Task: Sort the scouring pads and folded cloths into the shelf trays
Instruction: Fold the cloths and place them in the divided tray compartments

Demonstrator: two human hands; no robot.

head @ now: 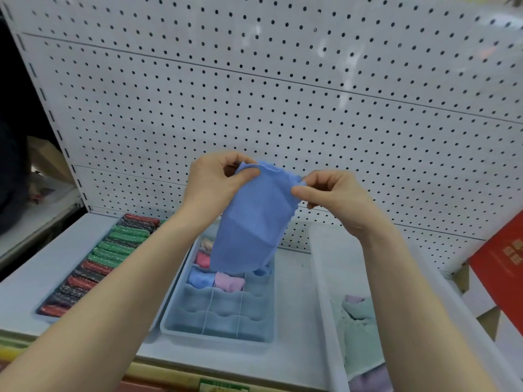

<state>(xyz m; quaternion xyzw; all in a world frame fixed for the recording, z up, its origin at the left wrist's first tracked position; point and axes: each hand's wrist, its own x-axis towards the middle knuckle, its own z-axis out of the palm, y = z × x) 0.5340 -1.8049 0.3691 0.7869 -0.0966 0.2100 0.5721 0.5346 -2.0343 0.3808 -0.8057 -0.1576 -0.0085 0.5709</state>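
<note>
Far left of your fingers and below them, a tray holds a row of scouring pads, red, green and dark, glittery, packed side by side. Your left hand pinches the top left corner of a blue cloth, thumb pressed against curled fingers with the cloth edge between. The cloth is light blue, fine ribbed weave, wavy cut edge along the top, one diagonal crease across it; it hangs unfolded from your fingertips, in the air in front of the pegboard. Your right hand pinches the top right corner, thumb and forefinger closed on the edge, other fingers curled under. Directly below your fingers sits the divided tray; the cloth's lower edge hangs over its back cells. Rolled cloths fill some cells: beige, pink, blue, lilac. Front cells bare. Right of and below your right fingers, a long bin holds loose pale green and lilac cloths.
</note>
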